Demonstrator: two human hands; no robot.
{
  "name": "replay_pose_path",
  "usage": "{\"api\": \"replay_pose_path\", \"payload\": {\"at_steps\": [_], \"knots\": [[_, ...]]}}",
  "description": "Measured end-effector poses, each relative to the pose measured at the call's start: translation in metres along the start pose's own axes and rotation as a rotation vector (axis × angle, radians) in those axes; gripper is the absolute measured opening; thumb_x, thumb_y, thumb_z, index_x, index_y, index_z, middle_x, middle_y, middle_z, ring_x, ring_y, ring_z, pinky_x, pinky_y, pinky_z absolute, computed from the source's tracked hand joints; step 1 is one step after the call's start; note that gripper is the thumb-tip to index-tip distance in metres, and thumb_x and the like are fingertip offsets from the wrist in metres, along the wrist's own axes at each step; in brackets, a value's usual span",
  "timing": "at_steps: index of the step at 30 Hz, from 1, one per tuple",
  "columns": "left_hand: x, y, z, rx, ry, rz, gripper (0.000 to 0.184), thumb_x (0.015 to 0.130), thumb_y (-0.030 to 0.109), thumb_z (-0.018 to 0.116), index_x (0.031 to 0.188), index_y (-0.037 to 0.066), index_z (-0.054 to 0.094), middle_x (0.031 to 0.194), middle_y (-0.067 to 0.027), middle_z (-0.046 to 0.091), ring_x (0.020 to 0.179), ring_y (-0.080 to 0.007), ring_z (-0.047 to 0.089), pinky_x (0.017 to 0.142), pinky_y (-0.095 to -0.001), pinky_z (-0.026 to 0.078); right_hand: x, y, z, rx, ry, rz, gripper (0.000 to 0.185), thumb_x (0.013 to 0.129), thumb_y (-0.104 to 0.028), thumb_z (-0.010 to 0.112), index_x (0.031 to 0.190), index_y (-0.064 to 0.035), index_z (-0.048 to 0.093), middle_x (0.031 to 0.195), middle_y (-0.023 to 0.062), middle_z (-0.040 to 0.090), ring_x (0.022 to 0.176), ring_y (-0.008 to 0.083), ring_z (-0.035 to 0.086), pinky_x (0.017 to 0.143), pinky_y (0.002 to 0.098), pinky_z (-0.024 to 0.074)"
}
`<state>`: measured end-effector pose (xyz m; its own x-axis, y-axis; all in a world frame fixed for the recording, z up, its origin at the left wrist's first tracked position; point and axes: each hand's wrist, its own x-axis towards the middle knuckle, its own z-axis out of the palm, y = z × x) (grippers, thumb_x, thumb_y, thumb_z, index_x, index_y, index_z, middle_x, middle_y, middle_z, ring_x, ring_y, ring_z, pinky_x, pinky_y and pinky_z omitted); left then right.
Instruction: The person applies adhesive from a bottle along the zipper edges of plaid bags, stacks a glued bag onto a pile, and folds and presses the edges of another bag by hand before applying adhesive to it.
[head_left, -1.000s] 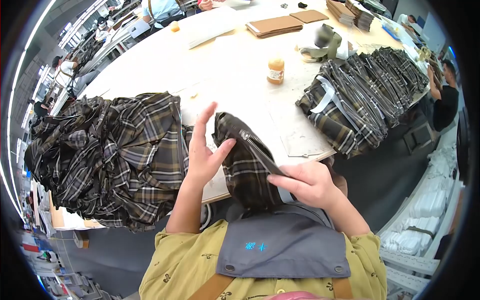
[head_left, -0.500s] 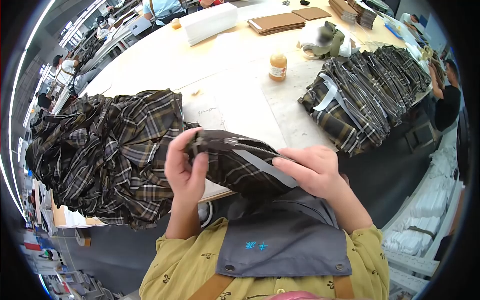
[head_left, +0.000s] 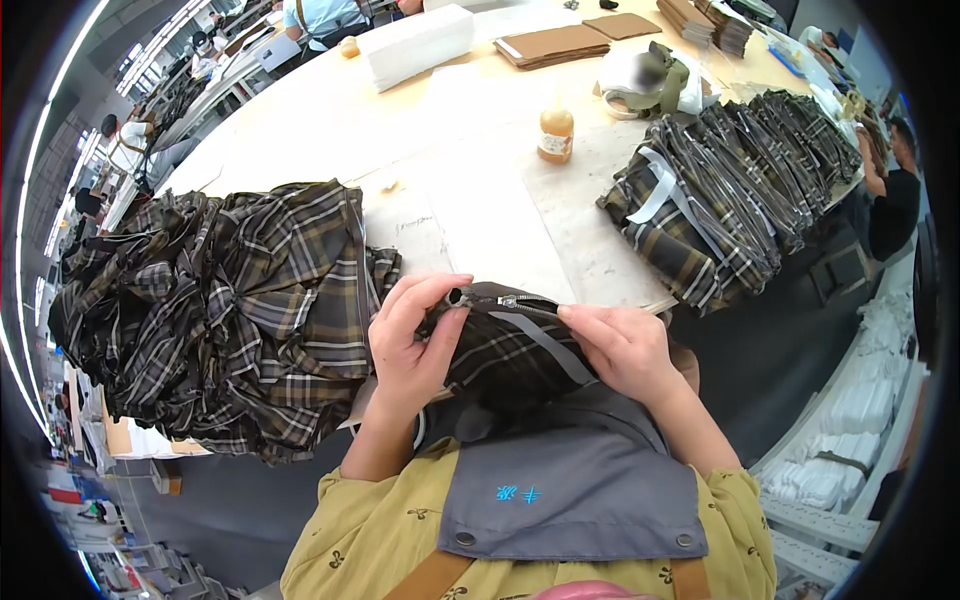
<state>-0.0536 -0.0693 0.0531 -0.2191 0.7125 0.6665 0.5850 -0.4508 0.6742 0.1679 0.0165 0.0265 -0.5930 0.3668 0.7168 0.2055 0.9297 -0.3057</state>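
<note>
A dark plaid garment point(head_left: 500, 355) hangs between my two hands, in front of the table's near edge. Along its upper edge runs a zipper point(head_left: 532, 301), and its metal slider shows near the left end. My left hand point(head_left: 415, 335) pinches the garment's rolled dark end between thumb and fingers. At the other end, my right hand point(head_left: 625, 345) is closed on the zippered edge. A pale grey strip point(head_left: 545, 345) lies slantwise across the plaid cloth just below the zipper. The garment's lower part is hidden against my apron.
A loose heap of plaid garments point(head_left: 230, 310) lies left, and a row of folded plaid garments point(head_left: 740, 190) right. A bottle of orange liquid point(head_left: 556, 135) stands on the table point(head_left: 450, 130). Brown stacked pieces point(head_left: 553, 47) and a white block point(head_left: 418, 45) lie behind. Several people work around.
My left hand has moved right and slightly down, closer to my right hand, bringing the garment's end along. The zipper now lies more level, and its slider sits farther right in view.
</note>
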Motion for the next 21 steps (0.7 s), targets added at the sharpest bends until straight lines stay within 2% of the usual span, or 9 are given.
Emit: {"api": "replay_pose_path", "payload": {"at_steps": [2,6,14,18,21], "knots": [[-0.002,-0.001,0.002,0.027,0.003,-0.017,0.026,0.072,-0.007,0.061,0.097,0.001,0.062,0.087,-0.0081,0.063,0.073,-0.0161,0.057,0.061,-0.0235,0.043,0.004,-0.004,-0.003,0.008,-0.005,0.026,0.044,0.067,-0.003,0.066,0.110,-0.0105,0.060,0.096,0.0024,0.066,0.067,0.0159,0.061,0.057,0.0259,0.0480],[-0.004,0.001,0.004,0.060,-0.023,-0.075,0.026,0.073,-0.006,0.062,0.097,0.002,0.063,0.088,-0.0086,0.063,0.072,-0.0161,0.058,0.063,-0.0238,0.044,0.009,-0.004,0.001,0.084,0.052,0.061,0.051,0.061,-0.008,0.075,0.110,-0.0095,0.060,0.101,0.0042,0.064,0.076,0.0192,0.061,0.065,0.0276,0.0486],[-0.003,0.002,0.010,0.009,-0.030,-0.131,0.026,0.074,-0.006,0.062,0.098,0.002,0.063,0.086,-0.0086,0.063,0.073,-0.0170,0.058,0.066,-0.0245,0.045,0.034,-0.012,0.006,0.179,0.099,0.056,0.039,0.064,-0.009,0.075,0.100,-0.0085,0.060,0.094,0.0058,0.063,0.076,0.0224,0.060,0.065,0.0301,0.0483],[-0.003,0.000,0.011,0.056,-0.070,-0.111,0.028,0.073,-0.006,0.063,0.100,0.002,0.062,0.086,-0.0081,0.063,0.072,-0.0166,0.058,0.066,-0.0246,0.045,0.039,-0.013,0.008,0.240,0.055,0.140,0.030,0.066,-0.008,0.074,0.093,-0.0083,0.060,0.088,0.0063,0.062,0.074,0.0233,0.060,0.064,0.0309,0.0478],[-0.004,-0.001,0.016,-0.055,0.009,-0.125,0.031,0.072,-0.005,0.064,0.102,0.002,0.061,0.088,-0.0079,0.062,0.071,-0.0173,0.057,0.065,-0.0247,0.045,0.038,-0.012,0.008,0.276,0.021,0.182,0.027,0.067,-0.008,0.074,0.090,-0.0082,0.061,0.086,0.0065,0.062,0.073,0.0235,0.059,0.063,0.0312,0.0475]]}}
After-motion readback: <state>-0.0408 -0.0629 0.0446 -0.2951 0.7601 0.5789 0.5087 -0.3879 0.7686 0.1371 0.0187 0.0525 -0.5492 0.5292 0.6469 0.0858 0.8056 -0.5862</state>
